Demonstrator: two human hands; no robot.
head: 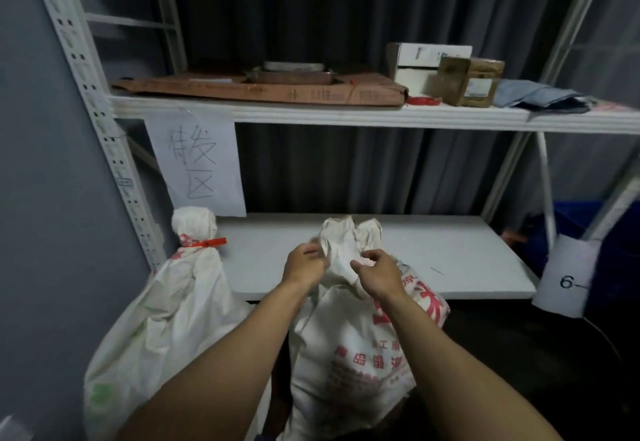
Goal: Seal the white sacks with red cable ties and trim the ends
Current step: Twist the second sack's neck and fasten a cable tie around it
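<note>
From where I stand there are two white sacks in front of the lower shelf point(450, 260). The left sack point(166, 309) is already closed: one red cable tie point(207, 243) is cinched round its bunched neck, with a short end poking out to the right. I cannot tell whether that end has been cut. The middle sack point(349, 354), printed in red, is the one being worked on. The left hand point(304, 264) and the right hand point(379, 272) are both at its mouth, fingers point(369, 256) curled and pinching the gathered cloth, I'd say to squeeze it into a narrow neck a tie can go round. Neither hand has a tie or a cutter that I can see. On the upper shelf point(346, 116) there is one red bundle point(423, 101), probably the spare ties, left within easy reach above the work. Beside it are one white box point(415, 62) and two brown boxes point(453, 80). One handwritten paper sign point(197, 166) hangs from the shelf edge.
</note>
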